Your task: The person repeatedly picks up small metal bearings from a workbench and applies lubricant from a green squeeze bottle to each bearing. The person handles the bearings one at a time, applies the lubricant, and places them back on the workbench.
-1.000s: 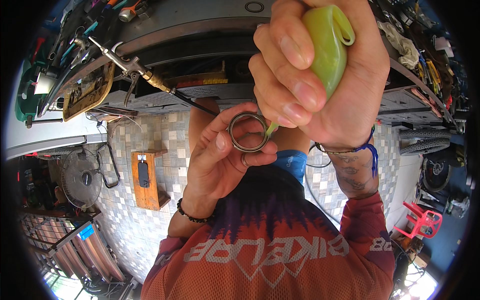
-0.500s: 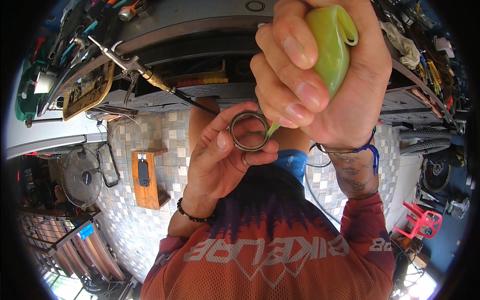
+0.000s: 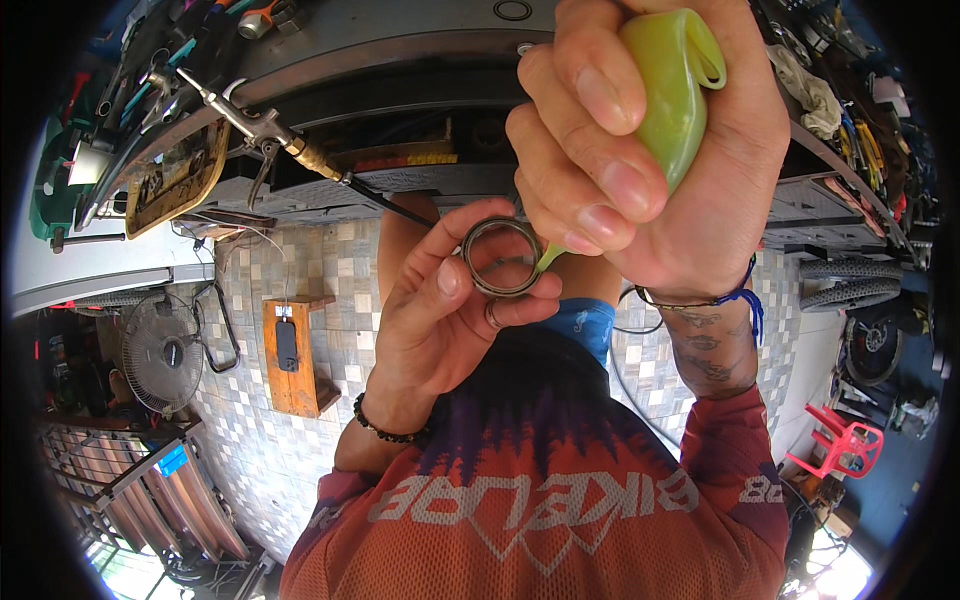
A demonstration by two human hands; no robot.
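Near the middle of the view, my left hand holds a round metal bearing ring between thumb and fingers. Its open centre faces up, and fingers show through it. My right hand is wrapped round a soft, shiny green squeeze tube, its folded end sticking up between thumb and fingers. The tube's narrow tip points down and left, at the right-hand rim of the ring. Whether anything is coming out of the tip is too small to tell.
Beyond my hands runs a workbench edge with a thin black ring on top. An air blow gun hangs at left. A fan and a wooden stool stand left, a red plastic stool right.
My right hand has shifted slightly to the right with the green tube. The bearing ring is a little more to the right and turned slightly, with the tip still at its right-hand rim.
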